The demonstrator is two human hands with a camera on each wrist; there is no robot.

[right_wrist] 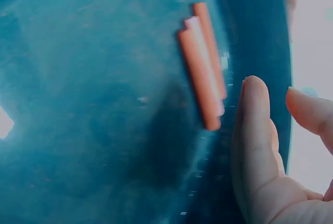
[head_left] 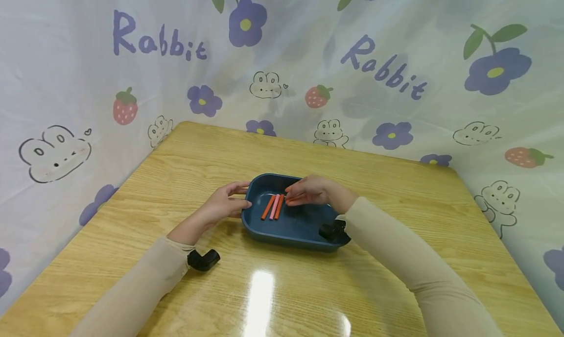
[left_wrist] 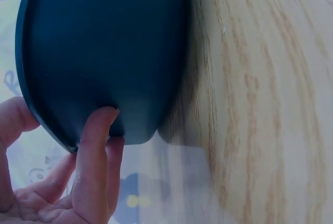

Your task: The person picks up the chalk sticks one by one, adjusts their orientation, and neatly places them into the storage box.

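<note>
We see left hand (head_left: 220, 203) gripping the dark-blue tray (head_left: 304, 228) by one end; right hand (head_left: 316, 189) released, fingers straight, near orange sticks (head_left: 267, 208) and pink stick (head_left: 274, 207).

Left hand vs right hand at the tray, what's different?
Left hand grips the tray's left end; right hand holds nothing visible. Left hand is mostly outside the tray; right hand is over its inside, nearer the sticks. Both are bare.
</note>
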